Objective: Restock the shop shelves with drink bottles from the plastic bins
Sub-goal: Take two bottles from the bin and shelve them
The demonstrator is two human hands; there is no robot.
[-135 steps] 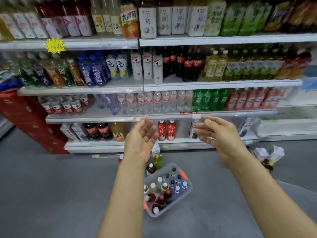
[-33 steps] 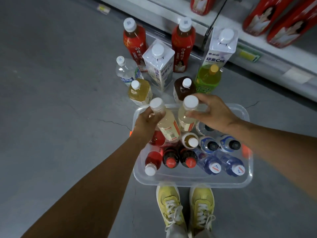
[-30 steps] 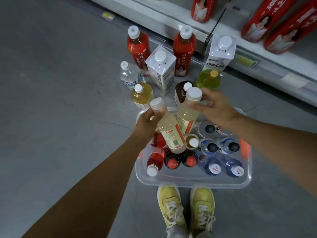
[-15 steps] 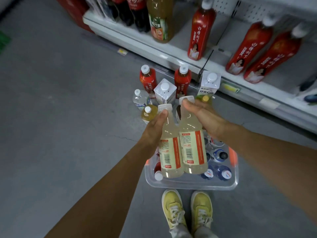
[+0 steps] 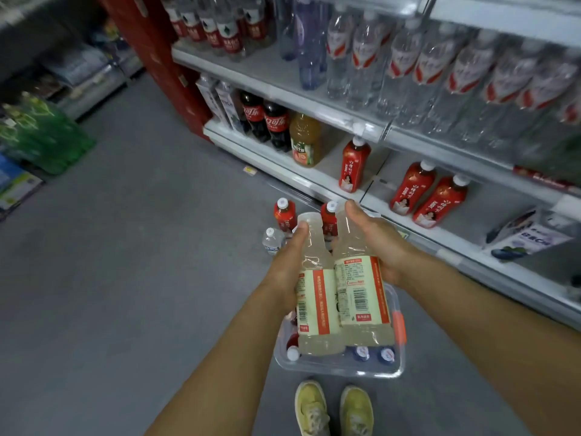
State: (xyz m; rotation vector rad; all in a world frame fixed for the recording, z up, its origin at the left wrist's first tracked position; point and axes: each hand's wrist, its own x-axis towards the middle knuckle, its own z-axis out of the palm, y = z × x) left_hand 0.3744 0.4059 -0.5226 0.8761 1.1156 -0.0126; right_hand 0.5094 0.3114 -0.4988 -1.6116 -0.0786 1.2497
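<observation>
- The shelves [image 5: 314, 103] lie ahead and to the right of the hands, running away on a slant, so the right hand [image 5: 385, 250] is the nearer one to them.
- Both held bottles point the same way: caps forward toward the shelving, bases back toward the person, long axes close to parallel and tilted up at the cap end.
- The left hand [image 5: 283, 272] grips the left pale bottle [image 5: 314, 300] from its outer side, fingers wrapped round the shoulder and thumb lying up along the neck.
- The right hand grips the right pale bottle [image 5: 358, 284] in mirror fashion, thumb up near the cap, palm against the outer side of the label.
- The two bottles sit side by side between the hands, their labelled bodies touching (or very nearly so).
- Both are lifted clear above the plastic bin [image 5: 339, 371], which stands on the floor [image 5: 125, 278] just in front of the yellow shoes [image 5: 312, 407] with capped bottles left in it.
- The bottom shelf [image 5: 490, 215] shows bare space among the red bottles [image 5: 353, 166]; no stock matching the pale drink is visible here, so I judge the next move calls for finding its row first, then carrying the bottles forward and right, upright.
</observation>
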